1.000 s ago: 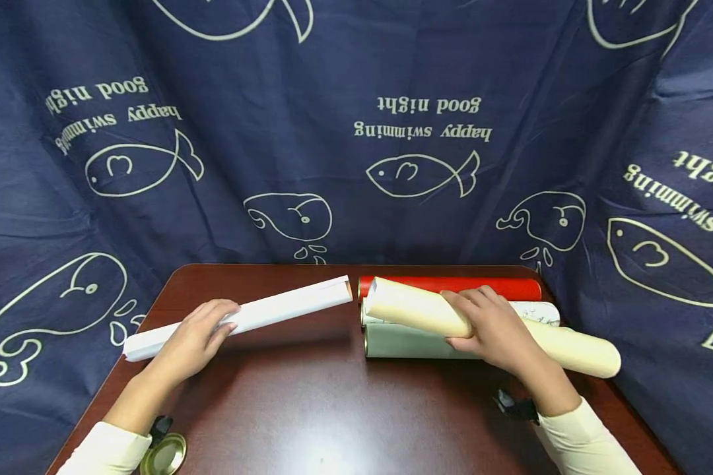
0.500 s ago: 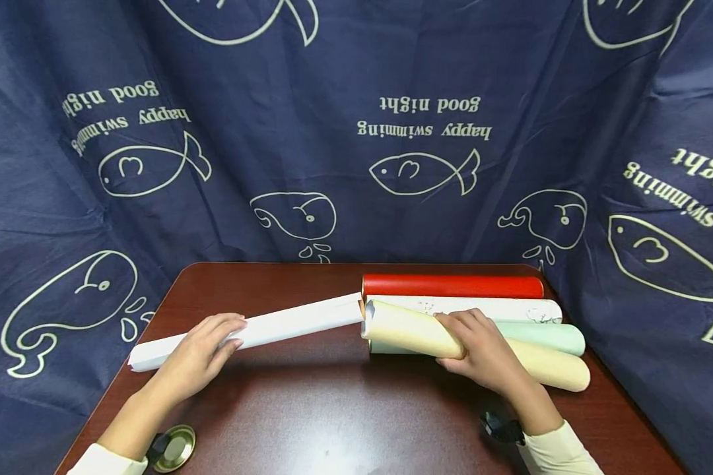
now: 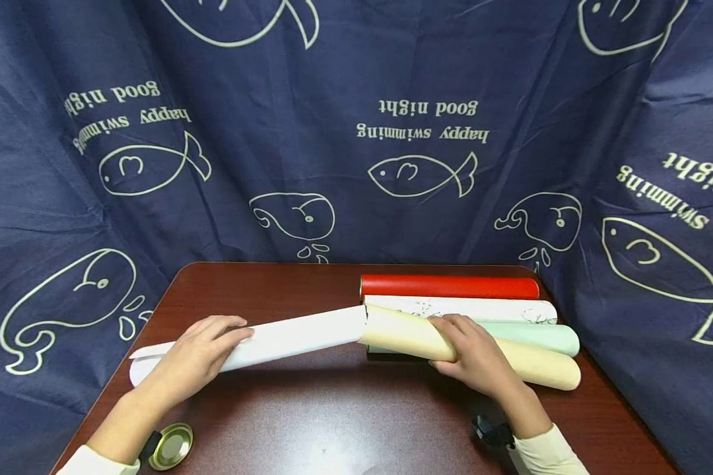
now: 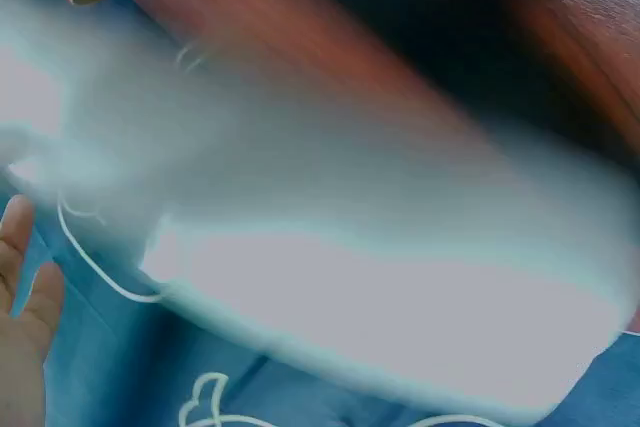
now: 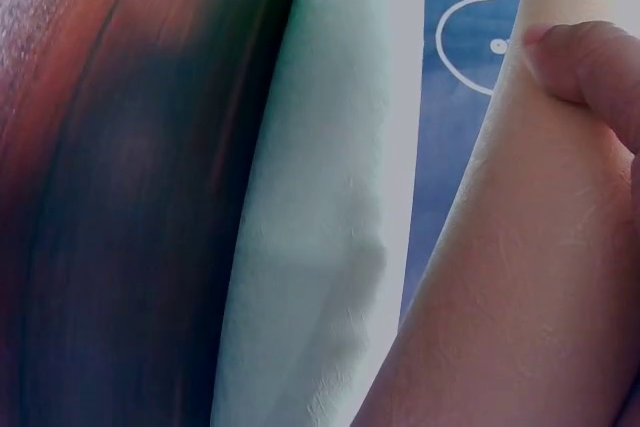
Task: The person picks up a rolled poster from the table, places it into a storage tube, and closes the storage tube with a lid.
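My left hand (image 3: 204, 349) holds a white paper roll (image 3: 309, 333), with fingers and thumb over its left half. A loose flap (image 3: 151, 351) stands out at its left end. The roll's right end meets the end of a cream cardboard tube (image 3: 407, 333); I cannot tell whether it is inside. My right hand (image 3: 472, 353) grips that tube around its middle. In the right wrist view a thumb (image 5: 585, 67) presses on the cream tube (image 5: 530, 257). In the left wrist view the paper (image 4: 390, 307) is blurred, and only part of the left hand (image 4: 25, 337) shows.
Behind the cream tube lie a pale green tube (image 3: 535, 335), a white patterned tube (image 3: 481, 308) and a red tube (image 3: 451, 285). A round gold lid (image 3: 172, 446) lies by my left wrist. A blue curtain (image 3: 344, 224) hangs behind the brown table (image 3: 309, 415).
The cream tube has moved left and toward me. The white roll has shifted right until its end meets the tube, and it looks wider, with a flap loose at its left end.
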{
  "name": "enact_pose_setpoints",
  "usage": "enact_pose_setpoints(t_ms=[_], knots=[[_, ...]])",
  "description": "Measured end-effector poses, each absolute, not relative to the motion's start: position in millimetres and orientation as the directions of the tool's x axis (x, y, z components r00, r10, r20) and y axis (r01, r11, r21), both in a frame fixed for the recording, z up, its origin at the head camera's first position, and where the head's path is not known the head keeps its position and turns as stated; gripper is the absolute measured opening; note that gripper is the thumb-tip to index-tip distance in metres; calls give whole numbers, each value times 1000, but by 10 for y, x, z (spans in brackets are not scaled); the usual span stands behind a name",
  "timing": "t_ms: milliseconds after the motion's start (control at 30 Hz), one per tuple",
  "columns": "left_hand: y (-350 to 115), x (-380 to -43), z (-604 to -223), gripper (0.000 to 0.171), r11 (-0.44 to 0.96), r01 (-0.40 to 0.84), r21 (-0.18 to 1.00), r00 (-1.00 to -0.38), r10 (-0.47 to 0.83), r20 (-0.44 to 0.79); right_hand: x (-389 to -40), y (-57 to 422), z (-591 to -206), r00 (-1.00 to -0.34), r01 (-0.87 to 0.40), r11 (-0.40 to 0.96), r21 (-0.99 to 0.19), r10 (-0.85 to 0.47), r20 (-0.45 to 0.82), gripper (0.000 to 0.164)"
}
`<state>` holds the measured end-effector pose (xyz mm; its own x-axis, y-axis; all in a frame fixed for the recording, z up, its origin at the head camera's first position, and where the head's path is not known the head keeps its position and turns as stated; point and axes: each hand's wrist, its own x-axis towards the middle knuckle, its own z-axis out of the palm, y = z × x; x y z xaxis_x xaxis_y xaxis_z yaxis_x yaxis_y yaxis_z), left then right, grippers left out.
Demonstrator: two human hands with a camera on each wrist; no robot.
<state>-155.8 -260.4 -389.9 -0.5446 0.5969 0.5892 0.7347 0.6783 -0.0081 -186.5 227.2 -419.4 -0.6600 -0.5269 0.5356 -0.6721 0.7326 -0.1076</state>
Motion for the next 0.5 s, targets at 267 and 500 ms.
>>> enact_pose_setpoints(t_ms=[267, 500], knots=[[-2377, -1589, -4090, 44, 716, 692, 91, -658, 574, 487, -1887, 2252, -4291, -649, -679, 729, -90, -538, 537, 73], [-2320, -1597, -4117, 54, 719, 692, 66, -640, 569, 517, -1884, 2257, -4342, -659, -668, 740, -82, -537, 526, 75]])
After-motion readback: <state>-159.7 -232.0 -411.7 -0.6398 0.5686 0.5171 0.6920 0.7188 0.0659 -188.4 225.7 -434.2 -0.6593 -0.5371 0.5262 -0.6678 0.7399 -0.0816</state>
